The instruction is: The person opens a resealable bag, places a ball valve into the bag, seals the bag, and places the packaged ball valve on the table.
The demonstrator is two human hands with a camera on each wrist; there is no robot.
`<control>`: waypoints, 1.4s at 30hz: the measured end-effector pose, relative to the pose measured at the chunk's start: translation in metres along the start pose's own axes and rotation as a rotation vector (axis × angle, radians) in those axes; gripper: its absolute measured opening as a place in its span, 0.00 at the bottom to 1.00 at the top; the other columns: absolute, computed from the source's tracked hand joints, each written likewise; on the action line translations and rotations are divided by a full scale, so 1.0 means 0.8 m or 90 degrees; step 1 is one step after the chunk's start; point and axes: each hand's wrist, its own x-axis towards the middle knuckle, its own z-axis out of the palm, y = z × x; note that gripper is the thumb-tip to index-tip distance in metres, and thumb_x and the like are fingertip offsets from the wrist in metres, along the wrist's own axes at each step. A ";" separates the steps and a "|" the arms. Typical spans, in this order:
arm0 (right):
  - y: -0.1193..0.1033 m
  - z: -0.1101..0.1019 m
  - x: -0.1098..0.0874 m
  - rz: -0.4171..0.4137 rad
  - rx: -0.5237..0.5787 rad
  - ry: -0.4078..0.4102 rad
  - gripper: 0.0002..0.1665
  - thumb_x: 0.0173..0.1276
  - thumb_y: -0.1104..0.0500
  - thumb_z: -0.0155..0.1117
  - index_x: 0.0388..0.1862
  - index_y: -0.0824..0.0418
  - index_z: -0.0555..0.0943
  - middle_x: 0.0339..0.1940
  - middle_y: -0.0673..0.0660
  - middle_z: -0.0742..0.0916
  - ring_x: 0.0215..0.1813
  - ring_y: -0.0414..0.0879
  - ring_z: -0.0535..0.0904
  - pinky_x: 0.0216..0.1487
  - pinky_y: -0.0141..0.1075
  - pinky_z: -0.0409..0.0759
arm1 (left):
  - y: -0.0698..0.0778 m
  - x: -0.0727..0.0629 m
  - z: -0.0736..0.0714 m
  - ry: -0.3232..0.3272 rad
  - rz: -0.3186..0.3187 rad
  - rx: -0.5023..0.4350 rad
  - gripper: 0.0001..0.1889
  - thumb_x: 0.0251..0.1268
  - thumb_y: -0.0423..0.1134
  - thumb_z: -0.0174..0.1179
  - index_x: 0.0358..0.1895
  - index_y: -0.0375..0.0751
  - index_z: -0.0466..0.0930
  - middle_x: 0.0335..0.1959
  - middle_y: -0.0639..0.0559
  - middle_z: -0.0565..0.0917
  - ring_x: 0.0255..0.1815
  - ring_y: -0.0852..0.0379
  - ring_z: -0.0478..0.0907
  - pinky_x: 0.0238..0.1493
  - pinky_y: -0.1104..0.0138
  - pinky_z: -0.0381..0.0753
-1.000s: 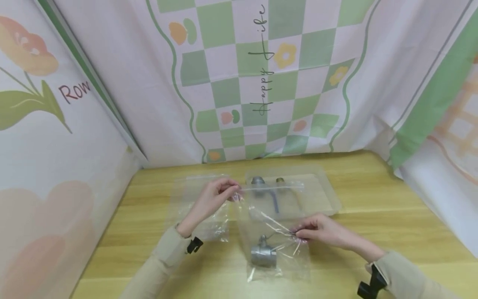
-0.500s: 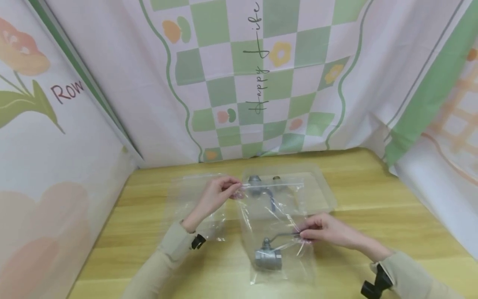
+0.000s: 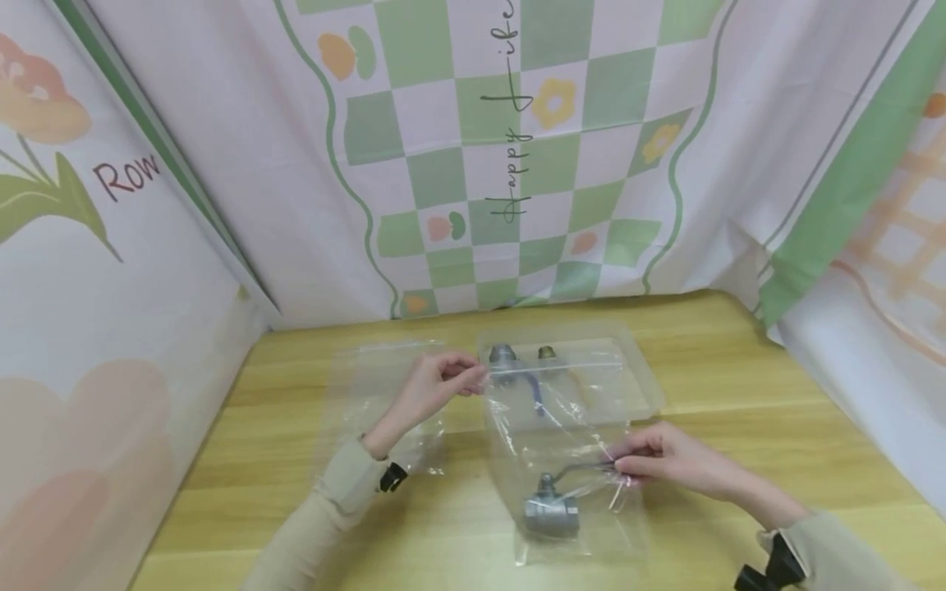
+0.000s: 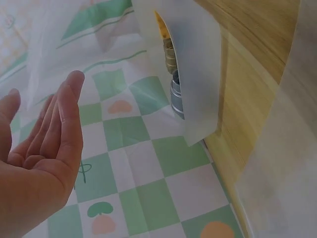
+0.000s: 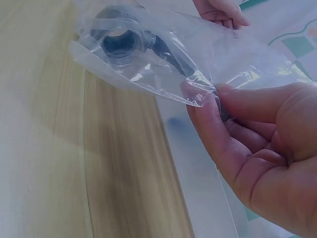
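In the head view I see a person at a wooden table, both forearms in beige sleeves. The right hand pinches the right side of a clear bag, thumb against fingers, at the lever end of the grey valve inside it. The valve's body sits low in the bag; I can't tell whether the bag touches the wood. The left hand is at the bag's upper left corner, beside the zip strip. Behind the bag lies a translucent tray with 2 more valves: a grey valve with a blue lever and a brass valve. A 2nd clear bag lies flat, partly under the left forearm.

In the left wrist view the left fingers are extended, thumb well apart from them, with faint film beyond. Past them, the brass valve and its yellow lever show in the tray, before a checked cloth.

In the right wrist view the right thumb and forefinger grip crumpled film around the lever's end. The valve's round opening shows through the plastic, and the left hand is at the top edge.
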 end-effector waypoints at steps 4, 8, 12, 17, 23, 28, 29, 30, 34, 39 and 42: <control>0.003 -0.003 -0.007 0.001 -0.008 0.004 0.16 0.75 0.65 0.55 0.53 0.78 0.79 0.40 0.54 0.91 0.37 0.31 0.84 0.39 0.31 0.89 | -0.006 -0.007 -0.002 -0.009 -0.005 0.010 0.13 0.69 0.39 0.61 0.49 0.32 0.83 0.40 0.37 0.89 0.38 0.46 0.89 0.42 0.67 0.90; 0.007 -0.007 -0.019 0.010 0.001 0.007 0.18 0.76 0.65 0.54 0.56 0.78 0.77 0.45 0.53 0.91 0.40 0.31 0.85 0.41 0.30 0.88 | -0.014 -0.016 -0.005 -0.017 -0.010 0.020 0.14 0.67 0.38 0.63 0.49 0.31 0.82 0.42 0.37 0.88 0.42 0.46 0.88 0.46 0.71 0.88; 0.012 -0.011 -0.033 0.018 0.044 0.005 0.20 0.76 0.67 0.52 0.58 0.83 0.73 0.50 0.43 0.90 0.45 0.33 0.86 0.47 0.29 0.88 | -0.021 -0.026 -0.009 -0.013 -0.002 0.053 0.15 0.65 0.37 0.64 0.50 0.32 0.81 0.45 0.39 0.88 0.44 0.48 0.87 0.49 0.74 0.86; 0.018 -0.019 -0.044 0.006 0.056 0.004 0.21 0.76 0.69 0.50 0.58 0.88 0.69 0.51 0.38 0.88 0.47 0.32 0.85 0.49 0.28 0.87 | -0.032 -0.038 -0.015 -0.001 -0.003 0.068 0.17 0.62 0.38 0.67 0.52 0.34 0.81 0.47 0.39 0.87 0.46 0.49 0.86 0.49 0.77 0.85; 0.018 -0.029 -0.054 0.018 0.034 0.016 0.21 0.77 0.69 0.48 0.59 0.88 0.68 0.48 0.43 0.89 0.45 0.32 0.85 0.46 0.29 0.88 | -0.040 -0.049 -0.022 -0.001 -0.018 0.064 0.20 0.60 0.40 0.69 0.54 0.36 0.80 0.49 0.39 0.86 0.47 0.49 0.86 0.49 0.76 0.85; 0.020 -0.038 -0.063 0.030 0.028 0.019 0.21 0.77 0.69 0.47 0.60 0.87 0.68 0.47 0.45 0.89 0.44 0.33 0.85 0.45 0.30 0.88 | -0.048 -0.058 -0.028 0.008 -0.033 0.078 0.21 0.60 0.41 0.69 0.54 0.36 0.79 0.51 0.36 0.86 0.47 0.49 0.86 0.50 0.76 0.85; 0.021 -0.040 -0.065 0.034 0.026 0.021 0.21 0.78 0.69 0.47 0.60 0.86 0.68 0.47 0.45 0.90 0.44 0.34 0.85 0.45 0.31 0.89 | -0.051 -0.060 -0.029 0.009 -0.036 0.078 0.21 0.60 0.40 0.69 0.54 0.35 0.79 0.51 0.35 0.85 0.47 0.49 0.86 0.50 0.75 0.85; 0.022 -0.042 -0.067 0.038 0.023 0.023 0.20 0.78 0.69 0.47 0.60 0.86 0.69 0.48 0.45 0.90 0.45 0.34 0.86 0.45 0.31 0.89 | -0.052 -0.062 -0.030 0.009 -0.039 0.080 0.21 0.60 0.39 0.69 0.54 0.34 0.79 0.51 0.34 0.85 0.47 0.48 0.86 0.50 0.75 0.85; 0.026 -0.053 -0.077 0.045 0.007 0.027 0.20 0.78 0.69 0.45 0.62 0.82 0.70 0.50 0.42 0.89 0.46 0.34 0.85 0.46 0.30 0.88 | -0.060 -0.070 -0.034 0.011 -0.051 0.081 0.22 0.60 0.37 0.69 0.54 0.29 0.78 0.51 0.32 0.85 0.47 0.46 0.86 0.50 0.72 0.86; 0.033 -0.069 -0.088 0.048 0.016 0.033 0.20 0.78 0.69 0.45 0.64 0.68 0.76 0.54 0.39 0.87 0.49 0.33 0.85 0.49 0.28 0.87 | -0.069 -0.079 -0.046 0.035 -0.073 0.078 0.23 0.59 0.36 0.69 0.56 0.30 0.77 0.52 0.32 0.84 0.49 0.43 0.85 0.52 0.69 0.87; 0.036 -0.078 -0.095 0.062 0.016 0.039 0.21 0.79 0.69 0.45 0.64 0.63 0.77 0.54 0.37 0.87 0.51 0.32 0.84 0.50 0.27 0.87 | -0.077 -0.082 -0.056 0.053 -0.071 0.087 0.24 0.59 0.35 0.69 0.57 0.29 0.77 0.52 0.31 0.84 0.50 0.41 0.85 0.54 0.64 0.87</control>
